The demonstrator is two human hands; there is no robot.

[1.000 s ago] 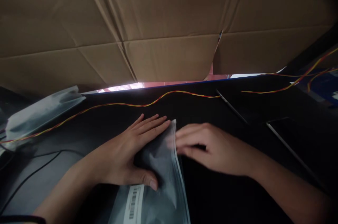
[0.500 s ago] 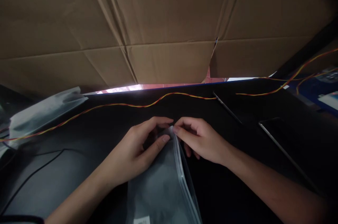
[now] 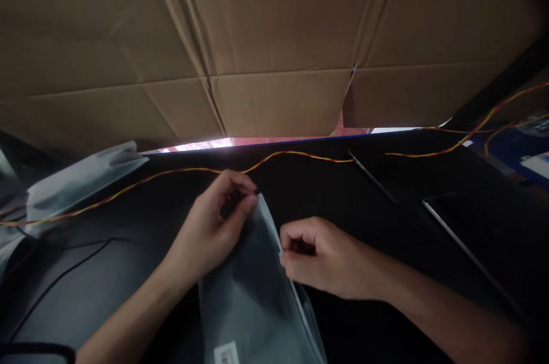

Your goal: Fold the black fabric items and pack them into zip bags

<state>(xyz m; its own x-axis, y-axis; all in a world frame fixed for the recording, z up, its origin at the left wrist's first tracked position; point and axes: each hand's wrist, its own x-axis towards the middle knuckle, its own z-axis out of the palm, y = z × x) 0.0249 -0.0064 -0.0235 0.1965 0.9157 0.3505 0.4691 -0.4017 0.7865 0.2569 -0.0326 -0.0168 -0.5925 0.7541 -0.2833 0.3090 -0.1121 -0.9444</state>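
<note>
A translucent zip bag (image 3: 249, 301) lies on the black table, its zip edge facing right and a white barcode label (image 3: 226, 354) near the bottom of the view. The far corner of that edge is pinched between thumb and fingers of my left hand (image 3: 218, 221). Partway down the same edge, my right hand (image 3: 323, 258) has thumb and forefinger closed on the zip strip. Below my right hand, the two layers at the edge stand slightly apart. What the bag contains, if anything, cannot be made out.
A twisted red-yellow wire (image 3: 295, 154) runs across the back of the black table (image 3: 146, 272). Two dark flat devices, one (image 3: 467, 238) nearer, lie to the right. Another pale plastic bag (image 3: 86, 178) and a black cable (image 3: 64, 272) are at left. Cardboard (image 3: 274, 21) stands behind.
My left hand went from lying flat on the bag to pinching its far corner. My right hand met it at that corner, then moved down along the zip edge toward me.
</note>
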